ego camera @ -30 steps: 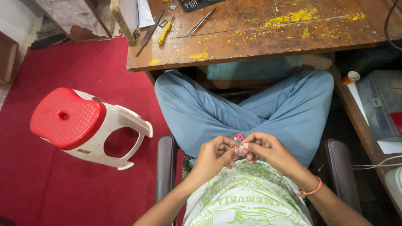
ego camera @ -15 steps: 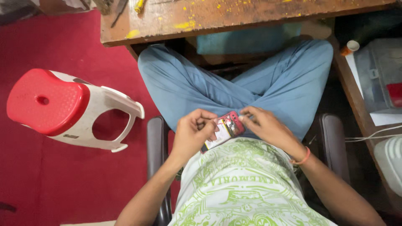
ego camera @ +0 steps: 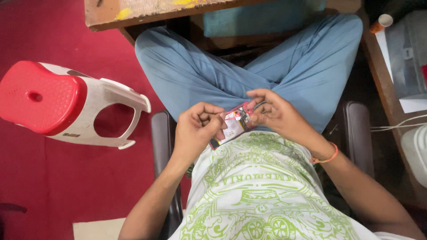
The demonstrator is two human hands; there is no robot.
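Far to the left of the fingers, on the red carpet floor point(ego camera: 53, 178), a red and white plastic stool point(ego camera: 66, 104) lies tipped on its side. Above the fingers, at the top edge, is the worn wooden surface with yellow paint stains point(ego camera: 147, 11); it carries nothing that I can see here. The person sits in a dark chair point(ego camera: 162, 142) with legs crossed in light blue trousers point(ego camera: 200, 75), and wears a white shirt with green print point(ego camera: 262, 191).

The left hand point(ego camera: 195, 129) is curled closed, and its fingers grasp the lower left end of a small flat packet, red and white, of thin shiny material point(ego camera: 235, 124). The right hand point(ego camera: 273, 113) pinches the upper right end of the same packet between thumb and fingertips; an orange band point(ego camera: 327, 158) is around that wrist. The packet is held between both hands, just above the lap and close to the shirt, not resting on anything.

I judge the packet very light and soft; it bends easily and the shiny skin may be a little slippery. What is inside I cannot tell. A hold at the two short ends, with the fingertips pressed flat on the edges, seems the safest, because a grip in the middle would crush it.
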